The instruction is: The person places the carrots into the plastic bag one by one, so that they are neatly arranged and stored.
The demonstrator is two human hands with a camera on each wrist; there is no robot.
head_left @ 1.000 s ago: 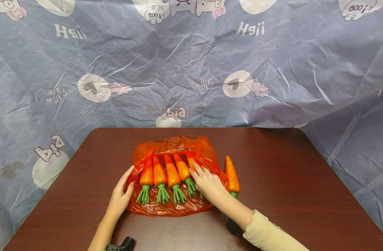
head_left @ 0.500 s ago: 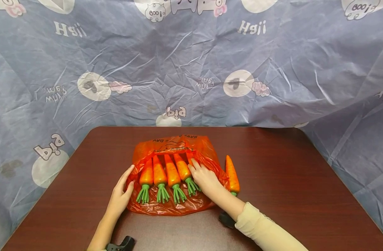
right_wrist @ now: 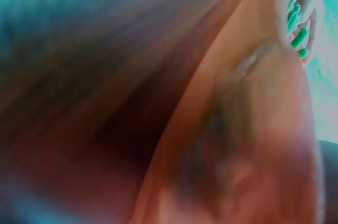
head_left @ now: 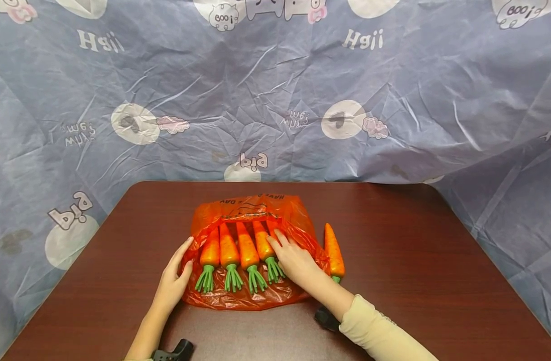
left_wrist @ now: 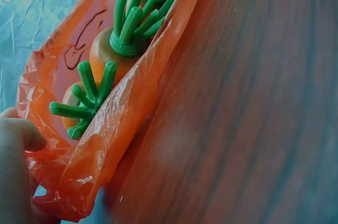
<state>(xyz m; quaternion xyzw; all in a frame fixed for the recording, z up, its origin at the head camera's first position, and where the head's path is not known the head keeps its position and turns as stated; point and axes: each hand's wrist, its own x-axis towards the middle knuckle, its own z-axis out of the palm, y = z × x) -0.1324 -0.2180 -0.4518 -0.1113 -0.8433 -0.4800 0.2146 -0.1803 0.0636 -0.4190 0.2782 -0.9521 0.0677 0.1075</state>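
Note:
In the head view, an orange-red plastic bag (head_left: 253,301) lies with its mouth towards me. A row of orange toy-like carrots (head_left: 247,245) with green tops is inside, tips pointing away. My left hand (head_left: 172,278) holds the bag's left edge between thumb and fingers; the left wrist view shows the thumb (left_wrist: 29,134) bent over the crumpled plastic (left_wrist: 84,171). My right hand (head_left: 298,260) reaches into the mouth over the rightmost carrot (head_left: 272,228), its fingers around it and the thumb against its neighbour. The hand hides most of that carrot. The right wrist view is blurred.
Another carrot (head_left: 333,250) lies on the brown table (head_left: 406,260) just right of the bag, close to my right forearm. A patterned grey-blue cloth (head_left: 257,90) hangs behind the table's far edge.
My right hand has shifted slightly inside the bag's mouth, and the rightmost carrots have moved a little to the left. My left hand stays at the bag's edge.

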